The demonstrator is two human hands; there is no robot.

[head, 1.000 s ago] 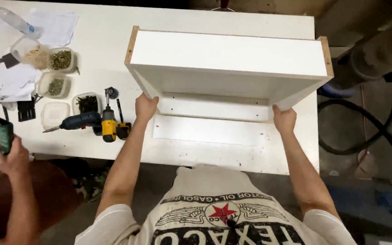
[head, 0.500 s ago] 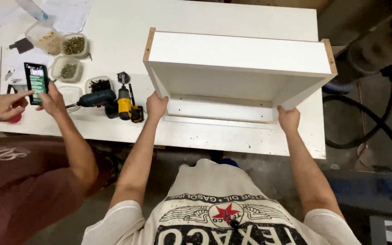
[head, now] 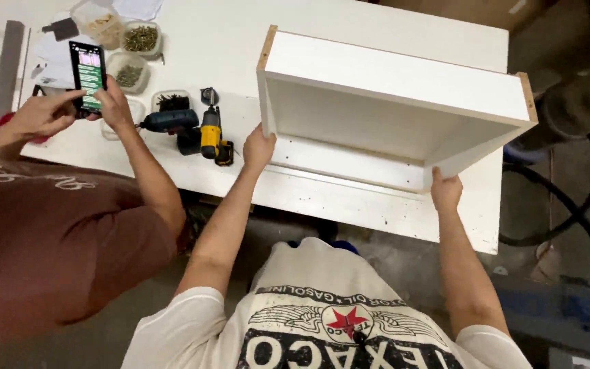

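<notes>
- Head view: open white laminated board cabinet box (head: 390, 109) with raw wood-coloured edges, standing tilted on the white tabletop (head: 349, 198), toward its right edge, open side facing the near edge.
- Left hand (head: 259, 147) clamped on the box's lower left side panel, fingers wrapped round the panel edge.
- Right hand (head: 445, 190) closed on the box's lower right corner, gripping from below.
- White back rail visible inside, running between the two side panels just above the tabletop.
- Left of the box, near the tabletop's near edge: yellow and black cordless drill (head: 212, 137) lying flat, just beside a blue cordless drill (head: 170, 121).
- Toward the far left corner: clear plastic tubs of screws (head: 138, 39).
- Co-worker in a brown shirt at the left edge, both hands on a dark smartphone (head: 89, 67) with lit screen.
</notes>
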